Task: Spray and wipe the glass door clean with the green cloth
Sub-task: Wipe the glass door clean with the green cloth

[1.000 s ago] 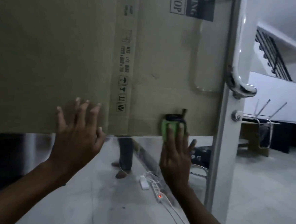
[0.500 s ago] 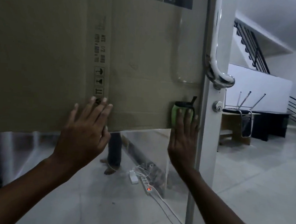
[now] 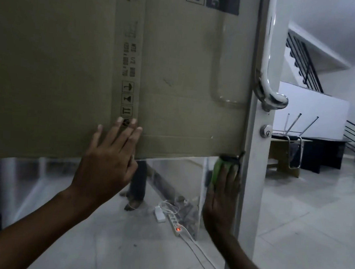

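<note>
Two hands work on one glass door (image 3: 168, 196). The left hand (image 3: 107, 167) lies flat against the pane with its fingers straight and slightly spread, their tips over the lower edge of a single large cardboard sheet (image 3: 72, 64) seen behind the glass. The right hand (image 3: 222, 200) presses the one green cloth (image 3: 217, 170) against the glass with straight fingers held close together, right beside the white door frame (image 3: 253, 181), just under the cardboard's bottom edge. A dark edge shows at the top of the cloth. One curved metal door handle (image 3: 268, 77) and one round lock cylinder (image 3: 265, 131) sit on the frame above the cloth. Through the glass, one white power strip (image 3: 173, 224) with a red light lies on the floor, and one person's lower leg (image 3: 137, 180) stands nearby.
</note>
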Motion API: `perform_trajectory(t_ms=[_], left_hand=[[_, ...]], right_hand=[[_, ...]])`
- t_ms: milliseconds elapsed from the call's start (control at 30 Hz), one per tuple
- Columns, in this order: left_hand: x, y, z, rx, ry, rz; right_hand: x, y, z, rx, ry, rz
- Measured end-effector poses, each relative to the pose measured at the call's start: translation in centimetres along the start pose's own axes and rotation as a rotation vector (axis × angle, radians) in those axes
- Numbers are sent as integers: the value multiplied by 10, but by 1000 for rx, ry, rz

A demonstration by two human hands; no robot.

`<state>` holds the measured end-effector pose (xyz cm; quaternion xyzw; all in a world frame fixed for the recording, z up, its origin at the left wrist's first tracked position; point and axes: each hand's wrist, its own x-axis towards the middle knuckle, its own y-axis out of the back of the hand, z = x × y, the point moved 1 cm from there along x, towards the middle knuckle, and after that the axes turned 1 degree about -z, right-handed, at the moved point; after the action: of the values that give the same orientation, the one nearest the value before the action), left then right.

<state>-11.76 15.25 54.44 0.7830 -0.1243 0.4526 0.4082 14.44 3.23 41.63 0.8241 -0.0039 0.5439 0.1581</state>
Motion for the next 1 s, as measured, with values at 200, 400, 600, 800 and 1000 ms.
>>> perform_trajectory(t_ms=[200,400,600,800,1000], left_hand=[[2,-9,6,18,33,21],[2,-9,6,18,26,55],[0,-13,0,12,-4,64],[1,-13,2,-14,3,102],[0,-10,-5,-102,-24,106]], right_hand=[[135,33,-57,-29,25,97],[57,6,-49,-179,822,-156],[56,24,7,-153,395,-25],[77,10,-69,52,163,39],[34,5,-29,-274,1024,-190]])
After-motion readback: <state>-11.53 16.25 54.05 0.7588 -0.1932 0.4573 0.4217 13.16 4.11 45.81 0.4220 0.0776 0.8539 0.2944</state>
